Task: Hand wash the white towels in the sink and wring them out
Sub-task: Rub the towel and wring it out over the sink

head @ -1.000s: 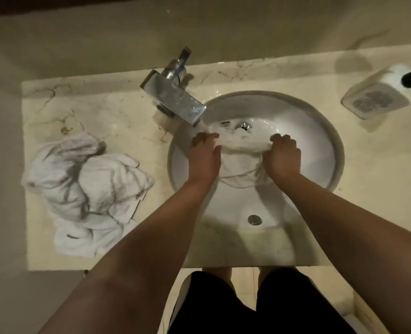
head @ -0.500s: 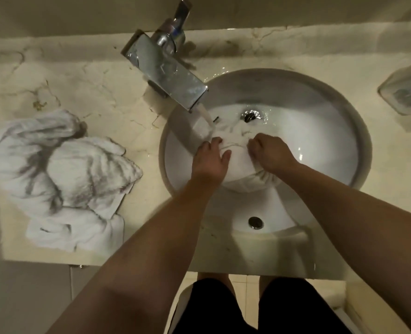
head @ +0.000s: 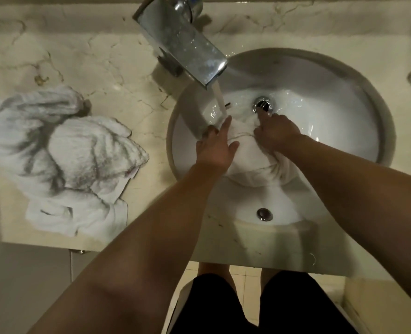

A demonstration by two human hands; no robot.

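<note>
Head view: left hand (head: 215, 145) presses flat, right hand (head: 275, 133) grips towel (head: 250, 162), partly hidden beneath both

one head-worn camera looks steeply down, close over the sink (head: 368, 97) and counter (head: 84, 51).

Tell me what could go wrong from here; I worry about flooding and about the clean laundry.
1. The chrome faucet runs while the wet white towel, under the left hand and gripped by the right hand, bunches in the round white sink; it might cover the drain and raise the water.
2. The pile of crumpled white towels overhangs the marble counter edge and could slip off.
</note>
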